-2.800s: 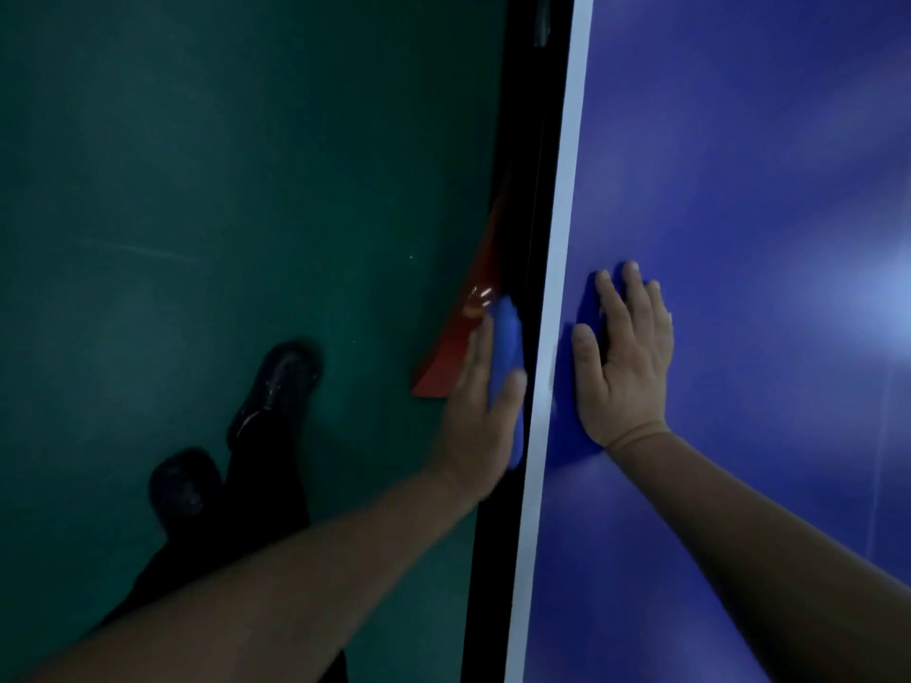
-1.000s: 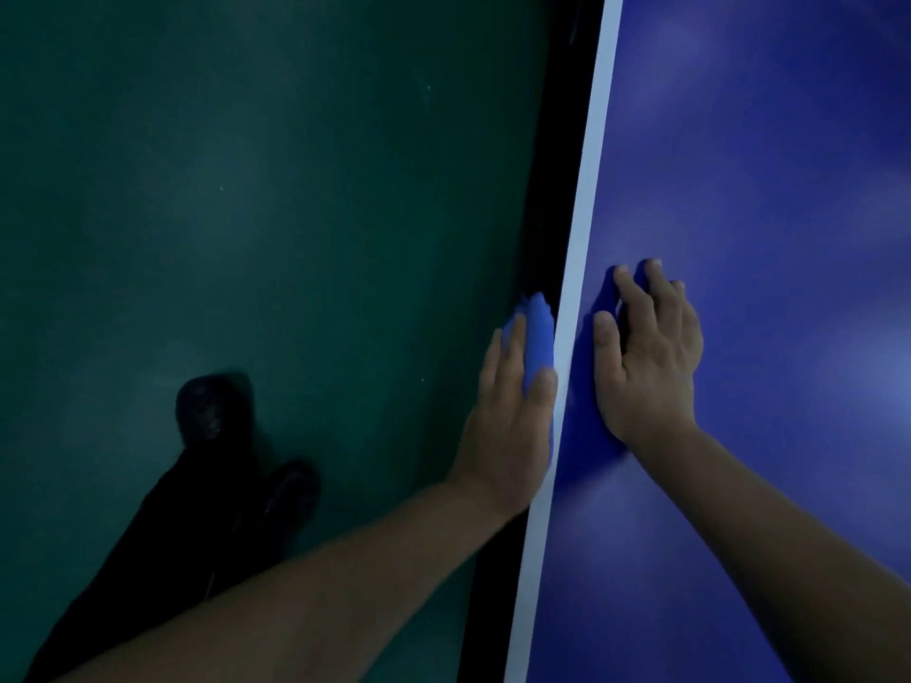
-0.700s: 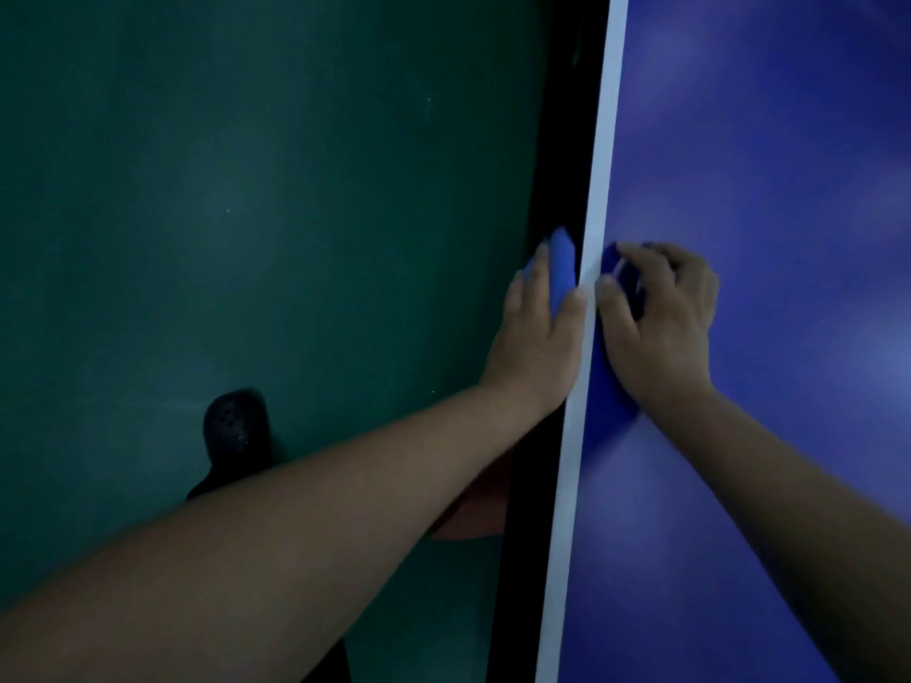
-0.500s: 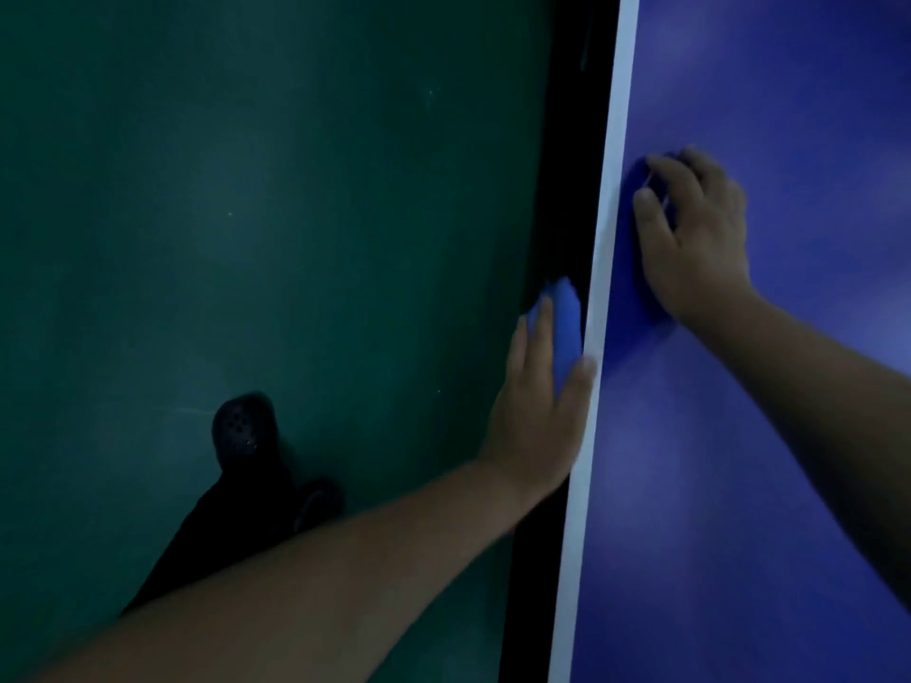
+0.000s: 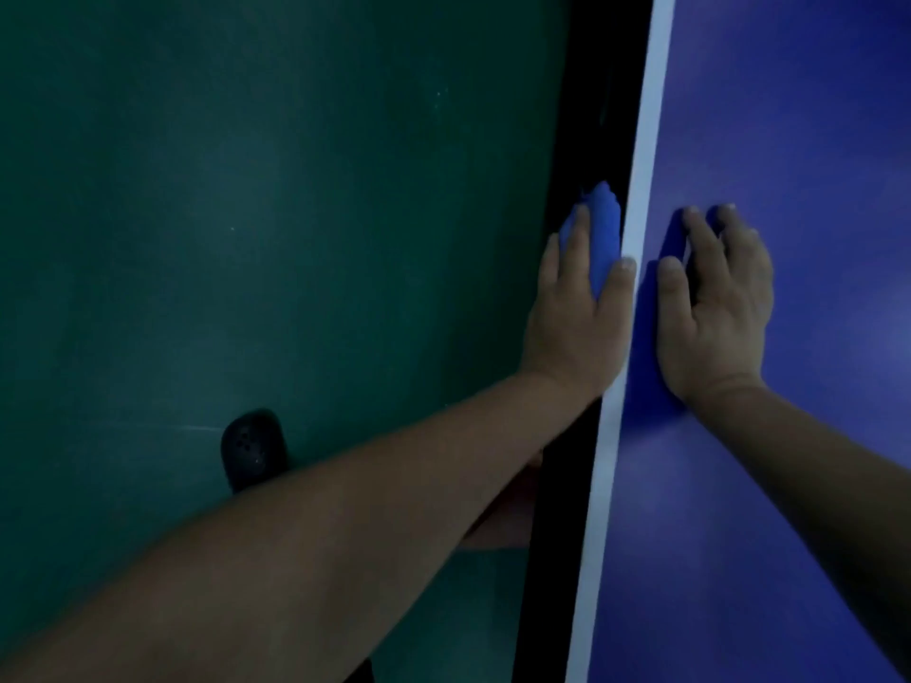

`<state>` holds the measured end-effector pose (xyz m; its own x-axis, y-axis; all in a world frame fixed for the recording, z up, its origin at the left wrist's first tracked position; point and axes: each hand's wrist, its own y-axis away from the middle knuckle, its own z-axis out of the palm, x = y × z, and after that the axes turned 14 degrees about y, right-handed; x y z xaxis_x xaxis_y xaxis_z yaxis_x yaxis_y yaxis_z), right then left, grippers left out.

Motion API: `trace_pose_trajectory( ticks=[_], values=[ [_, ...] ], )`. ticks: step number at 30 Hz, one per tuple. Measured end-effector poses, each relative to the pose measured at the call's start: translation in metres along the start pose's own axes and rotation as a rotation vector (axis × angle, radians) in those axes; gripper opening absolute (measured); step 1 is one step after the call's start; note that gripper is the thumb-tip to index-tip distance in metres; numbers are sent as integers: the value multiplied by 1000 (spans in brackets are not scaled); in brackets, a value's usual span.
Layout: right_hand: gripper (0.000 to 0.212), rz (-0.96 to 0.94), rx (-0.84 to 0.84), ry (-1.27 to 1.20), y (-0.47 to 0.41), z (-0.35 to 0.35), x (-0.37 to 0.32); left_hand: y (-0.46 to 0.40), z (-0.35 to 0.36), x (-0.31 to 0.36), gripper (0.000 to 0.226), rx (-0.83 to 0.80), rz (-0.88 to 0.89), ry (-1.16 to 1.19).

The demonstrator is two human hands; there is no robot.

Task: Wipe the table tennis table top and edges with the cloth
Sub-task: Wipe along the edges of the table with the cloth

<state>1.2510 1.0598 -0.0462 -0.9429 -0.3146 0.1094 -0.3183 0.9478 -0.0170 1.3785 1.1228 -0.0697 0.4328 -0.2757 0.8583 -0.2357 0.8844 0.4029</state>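
**Edge pass underway, right hand back beside the left**

Head view — I see the left hand [image 5: 577, 317] pressing a small bright-blue folded cloth [image 5: 599, 234] against the dark side edge [image 5: 567, 485] of the blue table tennis table top [image 5: 788, 115], fingers straight along the cloth, thumb up at the white border line [image 5: 646, 155]. Half a second ago the right hand [image 5: 715, 313] was reaching further up the surface; now it has dropped back level with the left, fingers spread and flat on the top, holding nothing. Cloth sits slightly further along the edge than a second ago. I judge the edge wipe mid-run, the right hand bracing. Below: green floor [image 5: 246, 189], one black shoe [image 5: 251, 451].
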Motion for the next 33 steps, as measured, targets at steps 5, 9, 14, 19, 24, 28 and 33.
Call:
trace_pose_trajectory(
  ticks=[5, 9, 14, 19, 24, 28, 33],
  values=[
    [57, 19, -8, -32, 2, -2, -1, 110, -8, -34, 64, -56, -70, 43],
    [56, 21, -18, -38, 3, -4, -3, 101, -6, -29, 65, -37, -155, 14],
    [57, 36, -28, -48, 4, -4, -3, -28, -1, 2, 61, 35, -100, 45],
    [58, 27, -31, -42, 3, -3, -4, 15, -4, -6, 58, 1, 16, 68],
    [58, 29, -39, -41, 4, -5, -4, 115, -4, -34, 60, -66, -143, 44],
    [58, 27, -44, -37, 3, -5, -4, 60, -2, -19, 61, -18, -44, 31],
    [58, 38, -42, -48, 3, -7, -5, -33, -1, 11, 60, -3, -30, 31]
  ],
)
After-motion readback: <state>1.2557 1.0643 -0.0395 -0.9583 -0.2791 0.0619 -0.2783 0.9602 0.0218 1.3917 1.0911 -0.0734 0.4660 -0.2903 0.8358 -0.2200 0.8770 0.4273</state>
